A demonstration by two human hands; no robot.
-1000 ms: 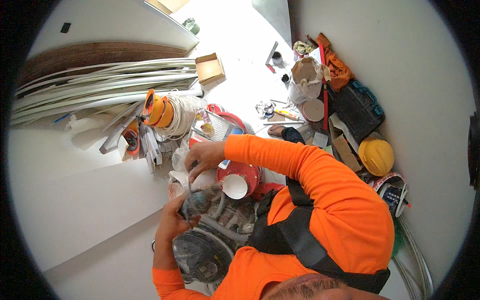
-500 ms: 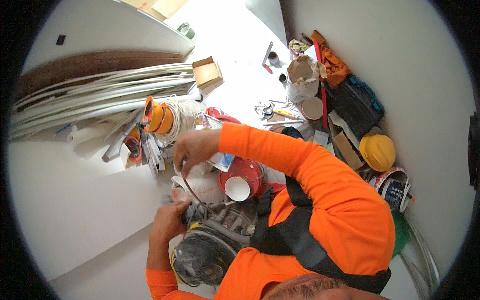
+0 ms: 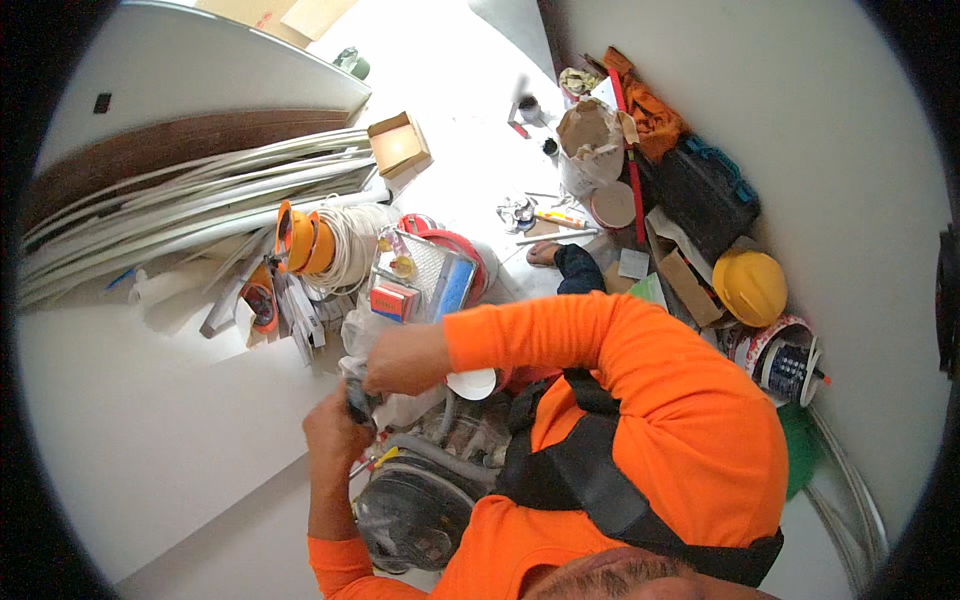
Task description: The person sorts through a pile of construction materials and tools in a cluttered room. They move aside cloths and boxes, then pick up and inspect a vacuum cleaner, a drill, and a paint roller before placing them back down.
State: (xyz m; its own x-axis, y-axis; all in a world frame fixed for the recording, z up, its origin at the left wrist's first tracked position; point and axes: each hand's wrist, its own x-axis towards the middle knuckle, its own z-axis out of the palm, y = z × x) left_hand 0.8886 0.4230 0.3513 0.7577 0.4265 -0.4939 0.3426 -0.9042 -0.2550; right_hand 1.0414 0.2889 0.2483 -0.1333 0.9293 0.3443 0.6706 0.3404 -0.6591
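My left hand (image 3: pixel 338 432) is closed around a dark, short tool-like object (image 3: pixel 358 402), whose kind I cannot make out. Against its upper end presses my right hand (image 3: pixel 405 360), fingers curled and partly hidden; what they grip does not show. Just below the hands sits a dusty black machine (image 3: pixel 415 512), like a vacuum cleaner, with a grey hose (image 3: pixel 440 452) curving over its top. A crumpled whitish plastic bag (image 3: pixel 357 333) lies just beyond my right hand.
A metal tray (image 3: pixel 440 265) with a red-and-blue box (image 3: pixel 393 301) rests on a red bucket (image 3: pixel 478 262). Coiled white cable (image 3: pixel 350 245) and long pipes (image 3: pixel 250 190) lie left. Along the right wall are a yellow hard hat (image 3: pixel 750 287), a black case (image 3: pixel 712 195) and a sack (image 3: pixel 590 150).
My right hand has come down to my left, and the dark cord hanging from it no longer shows. The left hand has risen slightly. The tray and my foot have come into sight.
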